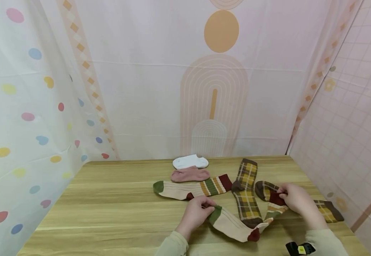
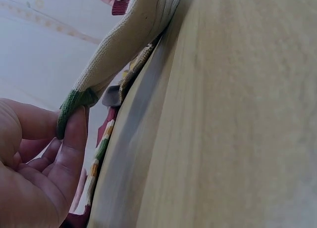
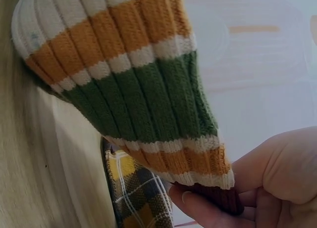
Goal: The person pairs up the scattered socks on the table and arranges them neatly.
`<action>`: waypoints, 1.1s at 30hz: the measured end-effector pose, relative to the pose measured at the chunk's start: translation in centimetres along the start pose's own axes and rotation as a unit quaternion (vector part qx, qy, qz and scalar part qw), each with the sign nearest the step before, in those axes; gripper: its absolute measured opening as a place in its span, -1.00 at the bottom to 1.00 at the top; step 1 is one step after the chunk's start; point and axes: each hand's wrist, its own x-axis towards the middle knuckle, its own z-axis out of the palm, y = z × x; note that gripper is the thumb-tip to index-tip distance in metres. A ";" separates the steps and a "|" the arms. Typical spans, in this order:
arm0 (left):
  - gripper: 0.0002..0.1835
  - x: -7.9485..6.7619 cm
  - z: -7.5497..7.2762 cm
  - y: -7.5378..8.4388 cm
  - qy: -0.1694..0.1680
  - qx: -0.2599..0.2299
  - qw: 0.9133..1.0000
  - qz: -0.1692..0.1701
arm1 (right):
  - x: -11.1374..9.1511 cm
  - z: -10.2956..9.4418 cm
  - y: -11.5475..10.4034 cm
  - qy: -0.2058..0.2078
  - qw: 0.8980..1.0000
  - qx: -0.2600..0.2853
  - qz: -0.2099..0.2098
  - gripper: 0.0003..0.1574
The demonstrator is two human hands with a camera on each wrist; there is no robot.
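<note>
Left hand (image 1: 195, 212) and right hand (image 1: 298, 201) each grasp an end of one striped sock (image 1: 231, 224), over the near right of the table (image 1: 108, 213)

The left hand pinches the green toe (image 1: 215, 214) between thumb and fingers; the right grips the dark red cuff (image 1: 276, 199), and the middle sags between them. A plaid sock (image 1: 248, 177) lies near to far, its near end just beyond the held sock; a second plaid sock (image 1: 327, 210) lies to the right, partly hidden by the right hand and arm. Left of the first plaid sock, the other striped sock (image 1: 179, 190) lies flat, toe left, cuff right. Beyond it sits a pink sock (image 1: 190, 174), and farthest a white sock (image 1: 188, 162)
</note>
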 end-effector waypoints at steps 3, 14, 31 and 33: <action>-0.92 -0.1 0.0 0.0 -0.004 -0.008 1.000 -0.005 | -0.2 -0.2 0.2 0.007 1.000 0.004 0.004 -0.90; -0.92 -0.4 0.2 0.4 -0.011 -0.095 0.994 -0.056 | -0.7 -1.2 1.0 0.016 1.000 0.023 0.001 -0.96; -0.90 -0.7 0.6 1.9 0.013 -0.159 0.984 -0.082 | -2.2 -3.6 2.4 0.047 0.998 0.037 0.016 -0.84; -0.90 -0.7 0.7 2.0 0.023 -0.161 0.984 -0.076 | -2.3 -3.9 2.3 0.055 0.998 0.040 0.017 -0.82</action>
